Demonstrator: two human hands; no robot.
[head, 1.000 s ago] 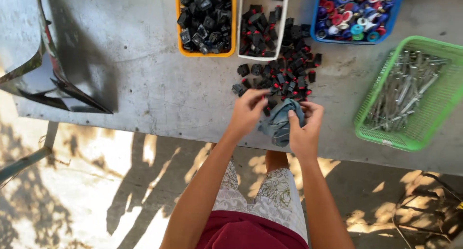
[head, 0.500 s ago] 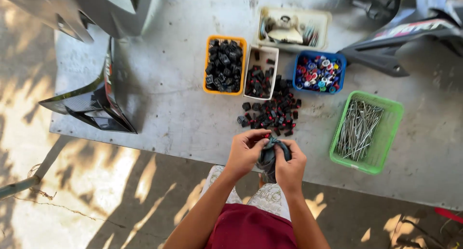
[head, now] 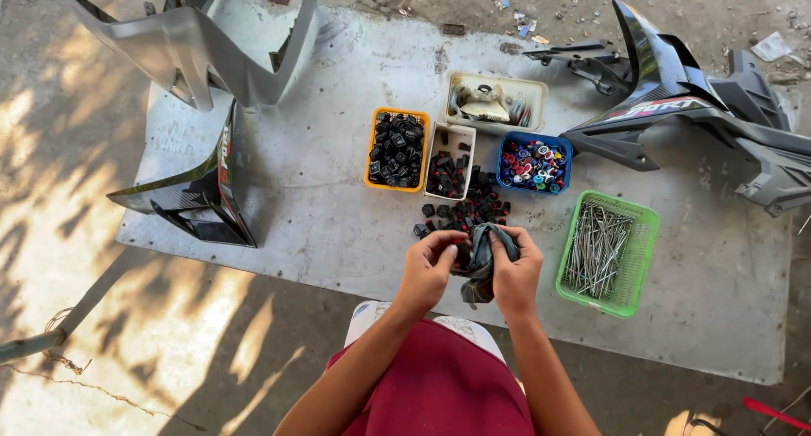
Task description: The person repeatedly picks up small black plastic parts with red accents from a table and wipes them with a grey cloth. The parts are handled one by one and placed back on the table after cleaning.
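Note:
My left hand (head: 429,265) and my right hand (head: 515,271) are close together above the near edge of a grey metal sheet (head: 321,216). Both grip a crumpled grey-blue cloth (head: 483,260) bunched between them. Whether a small part is wrapped inside the cloth I cannot tell. Just beyond my fingers lies a loose heap of small black and red clips (head: 469,209).
An orange tray of black clips (head: 395,149), a white tray of dark parts (head: 448,159), a blue tray of coloured pieces (head: 532,162) and a beige tub (head: 494,100) stand behind the heap. A green basket of nails (head: 604,252) sits right. Motorcycle fairing panels (head: 676,98) lie around the sheet.
The view has pulled back and up, so the whole sheet and fairing panels now show. My hands stay together on the cloth, working it just in front of the heap.

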